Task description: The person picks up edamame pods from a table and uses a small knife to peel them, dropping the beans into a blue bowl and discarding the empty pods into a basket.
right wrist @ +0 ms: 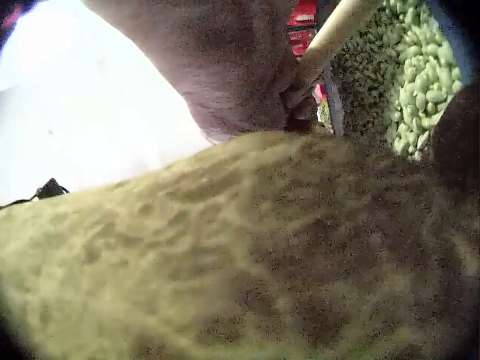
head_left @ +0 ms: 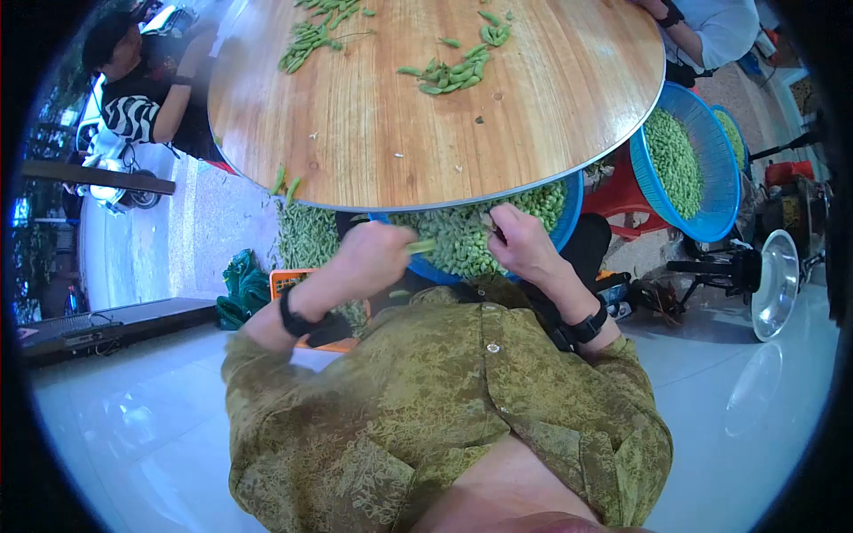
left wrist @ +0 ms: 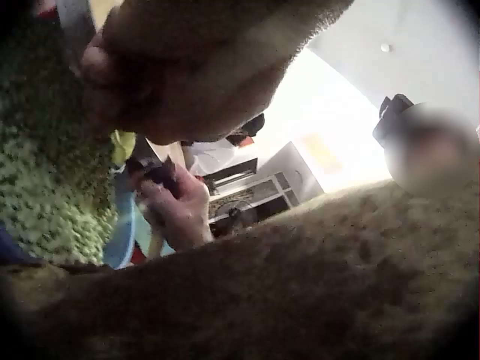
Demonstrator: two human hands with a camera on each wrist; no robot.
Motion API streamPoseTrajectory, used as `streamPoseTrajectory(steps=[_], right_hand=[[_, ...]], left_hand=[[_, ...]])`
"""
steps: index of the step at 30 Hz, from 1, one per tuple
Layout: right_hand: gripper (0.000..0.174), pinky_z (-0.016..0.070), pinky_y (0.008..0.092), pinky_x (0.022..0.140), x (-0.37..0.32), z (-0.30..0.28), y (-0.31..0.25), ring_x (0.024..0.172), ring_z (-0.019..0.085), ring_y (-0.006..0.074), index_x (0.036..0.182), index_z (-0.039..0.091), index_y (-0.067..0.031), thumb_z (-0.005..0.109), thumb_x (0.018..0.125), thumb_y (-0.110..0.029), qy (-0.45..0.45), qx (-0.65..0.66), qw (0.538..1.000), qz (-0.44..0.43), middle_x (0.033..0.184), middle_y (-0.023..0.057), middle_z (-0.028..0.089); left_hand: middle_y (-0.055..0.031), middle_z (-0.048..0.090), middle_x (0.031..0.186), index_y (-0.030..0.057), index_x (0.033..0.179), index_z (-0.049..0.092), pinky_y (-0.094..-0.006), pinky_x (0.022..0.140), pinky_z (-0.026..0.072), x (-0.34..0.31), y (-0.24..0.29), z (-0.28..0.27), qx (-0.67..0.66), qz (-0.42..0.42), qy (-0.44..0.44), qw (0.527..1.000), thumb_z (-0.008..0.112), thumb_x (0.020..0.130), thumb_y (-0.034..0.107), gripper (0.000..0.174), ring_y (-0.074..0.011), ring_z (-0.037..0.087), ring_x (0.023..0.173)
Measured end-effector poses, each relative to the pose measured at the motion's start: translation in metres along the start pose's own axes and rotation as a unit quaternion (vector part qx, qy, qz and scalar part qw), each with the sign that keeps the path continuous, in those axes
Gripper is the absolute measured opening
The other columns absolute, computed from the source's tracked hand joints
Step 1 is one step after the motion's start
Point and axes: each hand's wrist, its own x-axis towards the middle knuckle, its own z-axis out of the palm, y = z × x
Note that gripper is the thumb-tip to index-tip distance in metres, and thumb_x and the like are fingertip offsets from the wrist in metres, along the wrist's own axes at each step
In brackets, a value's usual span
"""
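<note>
In the head view my left hand [head_left: 375, 256] pinches a green bean pod [head_left: 421, 247] over a blue basin [head_left: 573, 209]. The basin holds a heap of shelled green beans [head_left: 462, 233]. Over the basin's right part is my right hand [head_left: 526, 247], its fingers curled in; I cannot tell whether it pinches anything. The left wrist view has my left hand large and dark at the top, the yellow-green pod [left wrist: 124, 146] below it, and my right hand [left wrist: 180, 210] farther off. In the right wrist view, shelled beans lie at the upper right.
A round wooden table [head_left: 355, 133] with piles of pods [head_left: 453, 73] overhangs the basin. At right a second blue basin [head_left: 684, 169] of beans stands by a red stool [head_left: 622, 191]. Pods heap at left [head_left: 306, 235] above an orange crate [head_left: 284, 280]. Two people sit at the table.
</note>
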Motion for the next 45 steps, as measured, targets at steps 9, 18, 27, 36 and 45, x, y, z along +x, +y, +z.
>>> streamPoseTrajectory(steps=[9, 18, 27, 36, 45], right_hand=[[0.023, 0.0447, 0.0411, 0.055, 0.012, -0.001, -0.004, 0.063, 0.055, 0.0324, 0.075, 0.048, -0.003, 0.069, 0.075, -0.012, -0.002, -0.073, 0.995, -0.07, 0.067, 0.0128, 0.052], [0.019, 0.0439, 0.0412, 0.054, -0.001, -0.02, -0.012, 0.062, 0.056, 0.0368, 0.08, 0.049, -0.0018, 0.063, 0.083, -0.015, -0.049, 0.05, 0.996, 0.054, 0.067, 0.0171, 0.052], [0.026, 0.0377, 0.0216, 0.045, 0.02, -0.025, -0.022, 0.052, 0.046, 0.005, 0.112, 0.054, 0.0027, 0.047, 0.097, -0.017, 0.012, 0.476, 0.863, 0.17, 0.068, 0.0007, 0.054], [0.029, 0.0327, 0.0181, 0.041, 0.033, -0.018, -0.029, 0.055, 0.044, 0.0057, 0.122, 0.051, -0.0047, 0.047, 0.098, -0.02, 0.011, 0.676, 0.705, 0.214, 0.081, 0.0038, 0.058], [0.042, 0.0323, 0.0168, 0.041, 0.027, -0.017, -0.029, 0.053, 0.041, 0.0053, 0.137, 0.041, -0.0035, 0.047, 0.098, -0.019, 0.009, 0.646, 0.737, 0.197, 0.086, 0.007, 0.058]], left_hand=[[-0.0234, 0.06, 0.077, -0.002, 0.083, 0.06, -0.0475, 0.067, 0.0463, 0.082, -0.049, -0.085, 0.047, 0.036, 0.236, 0.97, 0.056, 0.086, 0.02, 0.022, -0.0391, 0.06, 0.076], [-0.0265, 0.065, 0.091, -0.0013, 0.086, 0.067, -0.0454, 0.08, 0.0504, 0.217, -0.084, -0.083, 0.049, -0.221, 0.246, 0.943, 0.06, 0.08, 0.036, 0.039, -0.0388, 0.064, 0.091], [-0.0081, 0.066, 0.075, 0.0002, 0.092, 0.065, -0.0278, 0.059, 0.0474, 0.138, -0.05, -0.064, -0.312, -0.006, 0.238, 0.92, 0.068, 0.08, 0.011, 0.016, -0.0147, 0.059, 0.063], [-0.0035, 0.065, 0.08, -0.0017, 0.097, 0.066, -0.019, 0.056, 0.0437, 0.092, 0.021, -0.009, -0.605, -0.045, 0.08, 0.791, 0.066, 0.085, 0.006, 0.014, -0.0074, 0.057, 0.065], [-0.0089, 0.066, 0.084, -0.0046, 0.096, 0.064, -0.023, 0.059, 0.0503, 0.087, 0.026, -0.008, -0.636, -0.003, 0.052, 0.77, 0.064, 0.085, 0.003, 0.013, -0.0175, 0.067, 0.068]])
